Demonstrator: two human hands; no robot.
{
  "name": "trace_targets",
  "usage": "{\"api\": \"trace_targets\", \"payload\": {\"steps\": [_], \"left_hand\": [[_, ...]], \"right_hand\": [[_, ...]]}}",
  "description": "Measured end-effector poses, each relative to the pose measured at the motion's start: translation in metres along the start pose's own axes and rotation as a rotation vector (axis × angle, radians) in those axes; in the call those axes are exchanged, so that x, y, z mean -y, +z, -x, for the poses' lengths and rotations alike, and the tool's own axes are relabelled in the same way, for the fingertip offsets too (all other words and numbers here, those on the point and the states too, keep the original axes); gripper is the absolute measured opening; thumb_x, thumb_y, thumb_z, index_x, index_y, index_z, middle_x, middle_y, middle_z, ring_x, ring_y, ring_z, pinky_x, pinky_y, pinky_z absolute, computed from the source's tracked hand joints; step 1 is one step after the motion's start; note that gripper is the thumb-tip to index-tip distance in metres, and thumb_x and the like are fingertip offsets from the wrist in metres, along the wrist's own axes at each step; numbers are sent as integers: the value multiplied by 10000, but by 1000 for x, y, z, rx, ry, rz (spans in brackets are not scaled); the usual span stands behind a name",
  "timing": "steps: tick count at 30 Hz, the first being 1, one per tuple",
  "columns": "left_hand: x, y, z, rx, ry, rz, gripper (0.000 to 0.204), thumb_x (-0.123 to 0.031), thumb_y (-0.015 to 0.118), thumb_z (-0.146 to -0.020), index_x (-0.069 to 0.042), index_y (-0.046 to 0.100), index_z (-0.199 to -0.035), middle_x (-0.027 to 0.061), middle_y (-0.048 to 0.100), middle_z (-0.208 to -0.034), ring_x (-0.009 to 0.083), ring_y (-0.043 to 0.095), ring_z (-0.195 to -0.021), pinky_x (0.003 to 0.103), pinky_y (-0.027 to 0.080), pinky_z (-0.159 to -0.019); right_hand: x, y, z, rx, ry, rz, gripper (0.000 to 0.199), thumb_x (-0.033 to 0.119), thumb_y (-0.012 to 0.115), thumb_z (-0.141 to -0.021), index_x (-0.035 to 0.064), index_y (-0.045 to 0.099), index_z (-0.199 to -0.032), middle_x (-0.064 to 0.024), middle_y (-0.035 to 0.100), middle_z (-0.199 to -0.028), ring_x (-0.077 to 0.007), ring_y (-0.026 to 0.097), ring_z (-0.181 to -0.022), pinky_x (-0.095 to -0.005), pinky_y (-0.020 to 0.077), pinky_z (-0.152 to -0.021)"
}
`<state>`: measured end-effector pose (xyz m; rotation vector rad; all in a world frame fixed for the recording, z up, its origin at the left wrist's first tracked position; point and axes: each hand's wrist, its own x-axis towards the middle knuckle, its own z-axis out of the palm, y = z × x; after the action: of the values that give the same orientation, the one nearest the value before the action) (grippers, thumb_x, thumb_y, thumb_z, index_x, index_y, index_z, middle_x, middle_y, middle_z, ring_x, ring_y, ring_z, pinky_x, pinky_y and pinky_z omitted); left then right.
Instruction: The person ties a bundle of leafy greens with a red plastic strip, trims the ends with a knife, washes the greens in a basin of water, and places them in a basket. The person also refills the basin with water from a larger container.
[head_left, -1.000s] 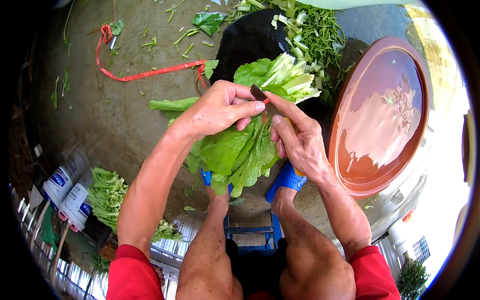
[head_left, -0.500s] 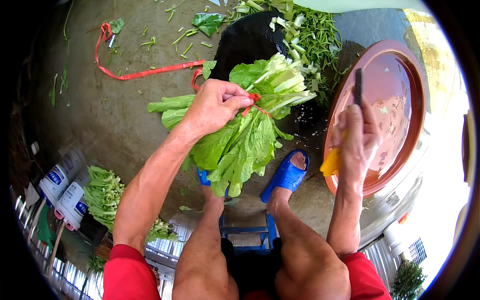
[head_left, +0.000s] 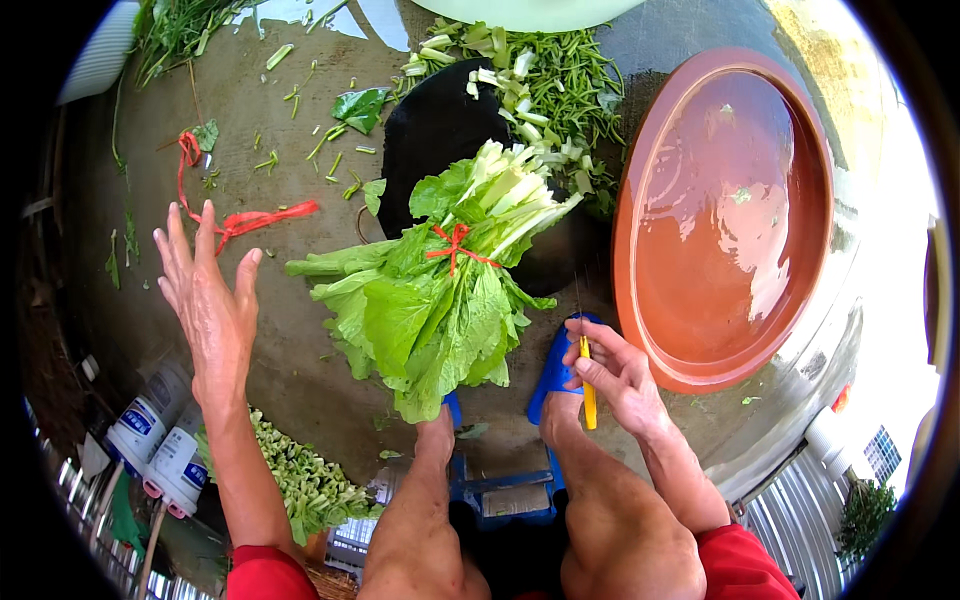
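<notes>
A bunch of leafy greens (head_left: 400, 320), bound round its stems by a knotted red strip (head_left: 453, 247), lies in front of me, its pale cut stems pointing up and right. My left hand (head_left: 208, 310) is raised to the left of the leaves, fingers spread and holding nothing. To the right of the bunch, my right hand (head_left: 620, 378) is closed on a knife with a yellow handle (head_left: 588, 395). Its thin blade points away from me and shows edge-on. Neither hand touches the greens. A loose red strip (head_left: 265, 218) lies on the floor beyond my left hand.
A brown oval basin of water (head_left: 700, 210) stands at right. Behind the bunch sits a black rounded object (head_left: 435, 120), beside a heap of cut stems (head_left: 570, 85). More greens (head_left: 305, 475) and white buckets (head_left: 175, 470) stand lower left. Stem scraps (head_left: 335, 160) litter the floor.
My left hand has let go of the red tie and moved left, opening. My right hand has come down and inward with the knife. The loose strip now lies apart from the bunch.
</notes>
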<state>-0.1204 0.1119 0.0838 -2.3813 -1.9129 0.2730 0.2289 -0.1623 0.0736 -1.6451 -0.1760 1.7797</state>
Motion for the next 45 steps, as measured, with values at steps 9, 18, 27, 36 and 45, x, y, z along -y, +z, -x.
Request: {"api": "trace_targets", "payload": {"steps": [9,18,27,36,45], "left_hand": [[-212,30,17,362,252,404,1249,-473,963,-697,147,331,-1577,366,540,-1479,511,504,-1420,568,432,-1162],[-185,-7,-20,431,356,325,967,-191,899,-659,91,487,-1487,278,712,-1221,441,694,-1147,502,549,-990],[-193,45,1,277,284,186,1210,-346,1045,-586,66,433,-1544,218,678,-1312,391,629,-1277,633,389,-1177],[-194,52,3,309,250,214,730,-282,1014,-637,-10,621,-1189,166,698,-1138,355,676,-1120,541,473,-1060],[-191,52,1,317,267,234,739,-250,1002,-648,9,623,-1228,196,728,-1120,382,697,-1095,487,518,-974]], "right_hand": [[5,8,1,-151,-165,505,396,109,723,-1020,-29,553,-1350,-134,664,-924,-221,659,-840,-382,539,-793],[26,14,-21,-156,-542,542,452,33,650,-1014,24,570,-1458,-182,715,-1074,-363,717,-966,-428,569,-867],[22,30,-77,-245,-857,1030,434,91,711,-974,-31,584,-1371,-202,719,-940,-339,727,-663,-428,571,-542],[14,47,-106,-213,-854,1031,396,80,693,-978,-24,582,-1343,-180,669,-935,-371,724,-733,-459,572,-582],[19,51,-107,-237,-839,939,372,70,694,-980,-3,607,-1334,-183,677,-942,-428,696,-749,-497,564,-613]]}}
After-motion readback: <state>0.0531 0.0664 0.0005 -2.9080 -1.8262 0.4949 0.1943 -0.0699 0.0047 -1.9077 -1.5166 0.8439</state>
